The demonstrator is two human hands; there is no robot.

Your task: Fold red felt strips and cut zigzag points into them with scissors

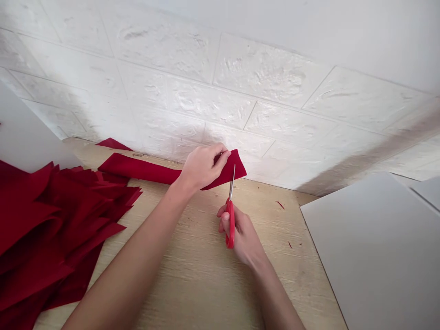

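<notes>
A long strip of dark red fabric (147, 168) stretches along the back of the wooden table, near the wall. My left hand (203, 166) is closed on it close to its right end, thumb and fingers pinching the upper edge. From below, my right hand (240, 229) grips red-handled scissors (230, 224), fingers wrapped round the handles. The blades point up and lie over the strip's right end, close to its lower edge. They look nearly closed; whether cloth sits between them I cannot tell.
A large heap of red fabric pieces (62, 229) lies at the left. Another red piece (113, 144) rests against the white brick-patterned wall (192, 101). White panels (378, 247) stand at the right. Small red scraps (280, 204) are scattered on the wooden tabletop (192, 270).
</notes>
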